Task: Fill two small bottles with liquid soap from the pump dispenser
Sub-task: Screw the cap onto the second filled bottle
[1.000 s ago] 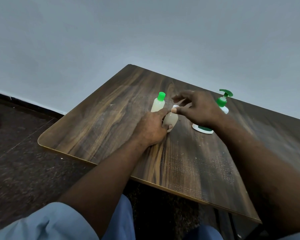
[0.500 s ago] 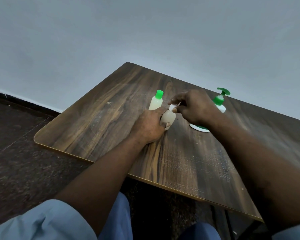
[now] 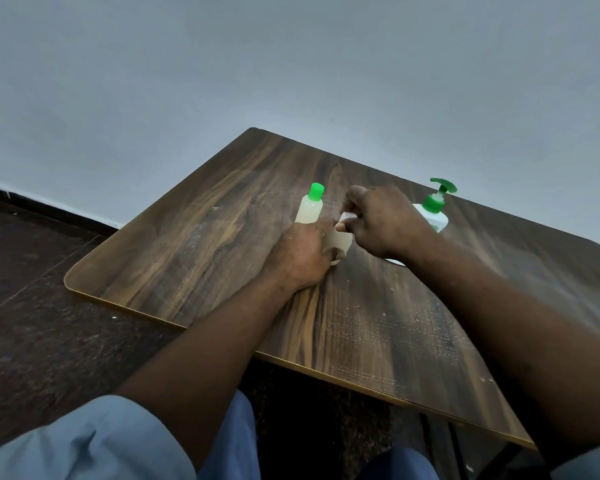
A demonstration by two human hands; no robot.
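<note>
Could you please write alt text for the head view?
A person's left hand grips a small bottle on a wooden table while the right hand pinches a white piece at its top. A green-capped bottle and pump dispenser stand behind.

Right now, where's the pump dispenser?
Head view, right of centre: the pump dispenser stands on the wooden table, just behind the right hand, right of the green-capped bottle.

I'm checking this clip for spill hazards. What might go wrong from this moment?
The left hand grips a small bottle that looks full while the right hand pinches its white cap; a hard squeeze might push soap out. The green-capped bottle stands upright close behind the left hand, so a nudge might topple it.
</note>
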